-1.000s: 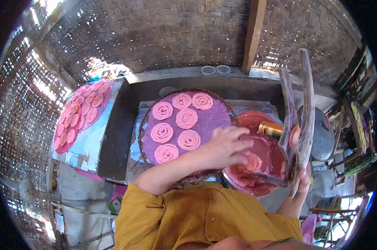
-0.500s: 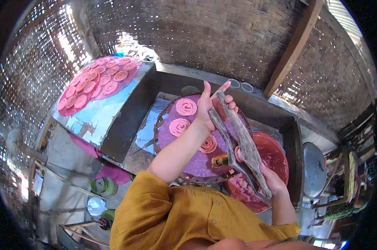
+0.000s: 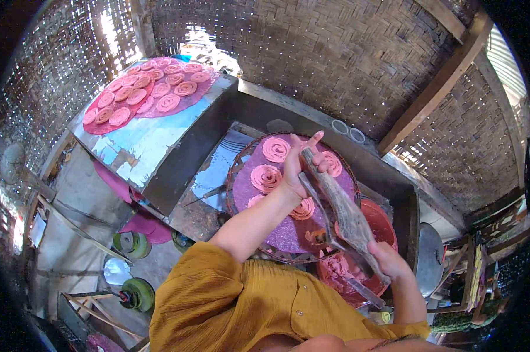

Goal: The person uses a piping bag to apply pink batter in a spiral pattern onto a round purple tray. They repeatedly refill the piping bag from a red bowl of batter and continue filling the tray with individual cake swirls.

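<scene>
A long, weathered grey wooden lever press [image 3: 348, 214], made of two rough wooden arms, lies diagonally across my two hands above a round woven tray. My left hand [image 3: 294, 170] is closed round its far end, the index finger pointing away. My right hand [image 3: 389, 258] grips the near end. A brownish-gold tube [image 3: 318, 236], blurred, pokes out from the press's left side. Below it, the tray's purple sheet [image 3: 282, 233] carries several pink dough spirals, one [image 3: 276, 149] at the far side and another [image 3: 266, 178] beside my left wrist. My left forearm partly covers one more.
A red basin [image 3: 387, 220] with pink dough [image 3: 337, 268] stands under my right hand. At the far left, pink spirals on round sheets [image 3: 186, 104] cover a pale board [image 3: 150, 138]. Dark trough walls surround the tray. A lidded metal pot [image 3: 430, 252] stands right; green gas cylinders [image 3: 137, 294] stand lower left.
The view has shifted, and the spiral behind my left fingers now shows. The tube looks less distinct and its end has turned. The press's lower arm now stands farther apart at the near end.
</scene>
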Demonstrator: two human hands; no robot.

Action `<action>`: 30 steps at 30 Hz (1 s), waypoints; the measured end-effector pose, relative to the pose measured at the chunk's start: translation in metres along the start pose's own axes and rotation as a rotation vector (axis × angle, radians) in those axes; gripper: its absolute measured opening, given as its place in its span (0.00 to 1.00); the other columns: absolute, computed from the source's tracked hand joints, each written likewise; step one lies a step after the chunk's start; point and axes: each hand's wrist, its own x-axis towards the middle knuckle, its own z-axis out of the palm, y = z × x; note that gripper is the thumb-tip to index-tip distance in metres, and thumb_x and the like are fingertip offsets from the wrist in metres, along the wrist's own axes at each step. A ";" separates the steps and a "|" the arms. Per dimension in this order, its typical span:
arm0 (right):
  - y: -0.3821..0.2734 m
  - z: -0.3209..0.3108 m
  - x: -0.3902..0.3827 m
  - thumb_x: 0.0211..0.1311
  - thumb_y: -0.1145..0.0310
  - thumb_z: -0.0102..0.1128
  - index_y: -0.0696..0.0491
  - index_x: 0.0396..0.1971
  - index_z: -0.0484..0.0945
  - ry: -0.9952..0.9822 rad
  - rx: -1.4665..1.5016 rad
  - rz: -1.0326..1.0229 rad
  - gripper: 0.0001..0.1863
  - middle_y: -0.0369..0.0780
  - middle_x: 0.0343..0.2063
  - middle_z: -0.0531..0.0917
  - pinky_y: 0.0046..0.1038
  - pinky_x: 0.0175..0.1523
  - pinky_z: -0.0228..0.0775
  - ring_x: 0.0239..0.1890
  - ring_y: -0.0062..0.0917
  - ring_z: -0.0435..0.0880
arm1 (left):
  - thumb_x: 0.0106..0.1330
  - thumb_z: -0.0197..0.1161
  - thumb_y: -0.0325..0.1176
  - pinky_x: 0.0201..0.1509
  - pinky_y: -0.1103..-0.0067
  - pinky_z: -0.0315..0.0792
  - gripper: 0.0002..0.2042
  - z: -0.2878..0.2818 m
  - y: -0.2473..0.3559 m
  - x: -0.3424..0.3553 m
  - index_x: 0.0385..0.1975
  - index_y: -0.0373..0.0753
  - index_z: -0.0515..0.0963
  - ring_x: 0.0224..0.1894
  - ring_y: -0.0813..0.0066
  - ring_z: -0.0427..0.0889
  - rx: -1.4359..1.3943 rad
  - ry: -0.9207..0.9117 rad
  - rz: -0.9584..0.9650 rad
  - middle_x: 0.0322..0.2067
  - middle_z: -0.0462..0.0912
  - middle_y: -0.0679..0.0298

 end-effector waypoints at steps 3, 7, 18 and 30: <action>-0.011 -0.001 -0.002 0.57 0.48 0.47 0.63 0.32 0.75 0.110 -0.148 -0.121 0.28 0.37 0.24 0.78 0.23 0.31 0.68 0.26 0.19 0.75 | 0.55 0.40 0.64 0.31 0.76 0.68 0.29 0.018 0.007 0.006 0.45 0.49 0.70 0.18 0.77 0.70 -0.049 -0.070 0.041 0.12 0.67 0.73; -0.010 0.002 -0.010 0.55 0.47 0.49 0.64 0.35 0.74 0.099 -0.217 -0.054 0.29 0.35 0.26 0.77 0.22 0.34 0.65 0.29 0.17 0.72 | 0.55 0.40 0.63 0.31 0.68 0.68 0.27 0.021 0.016 0.000 0.43 0.51 0.70 0.18 0.71 0.70 -0.153 -0.145 0.006 0.12 0.69 0.69; -0.014 0.024 -0.032 0.54 0.51 0.52 0.62 0.31 0.75 0.194 -0.174 -0.177 0.25 0.33 0.21 0.76 0.21 0.27 0.63 0.23 0.15 0.70 | 0.57 0.38 0.62 0.30 0.72 0.66 0.25 0.050 0.017 -0.008 0.43 0.52 0.70 0.17 0.73 0.71 -0.139 -0.277 0.001 0.12 0.69 0.69; -0.016 0.025 -0.033 0.50 0.47 0.52 0.62 0.26 0.76 0.325 -0.396 -0.320 0.27 0.34 0.15 0.74 0.22 0.25 0.62 0.20 0.14 0.68 | 0.58 0.36 0.63 0.29 0.72 0.67 0.27 0.072 0.027 -0.010 0.44 0.51 0.70 0.16 0.75 0.69 -0.129 -0.327 0.056 0.12 0.67 0.70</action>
